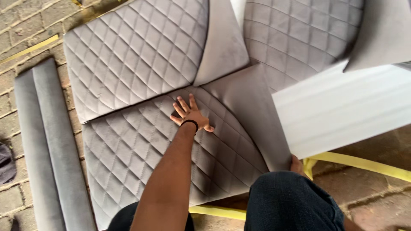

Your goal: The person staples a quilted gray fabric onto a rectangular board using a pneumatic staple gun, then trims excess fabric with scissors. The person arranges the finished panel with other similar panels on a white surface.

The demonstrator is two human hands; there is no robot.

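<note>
The left hand is laid flat with fingers spread, grasping nothing, on the near quilted grey panel. The right hand, mostly hidden, is seen at that panel's right edge beneath a white foam sheet; its grasp cannot be told. Another quilted panel lies just beyond, and a grey padded strip to its left.

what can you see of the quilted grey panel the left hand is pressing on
The quilted grey panel looks like velvety fabric stitched in a diamond pattern, with a smooth unquilted wedge along its right side. It lies flat on the brick floor, its upper edge butted against a matching panel. The left hand rests open on it, fingers spread. The right hand is mostly hidden at its lower right corner, beside a white foam sheet. Yellow strips lie under that edge.
</note>
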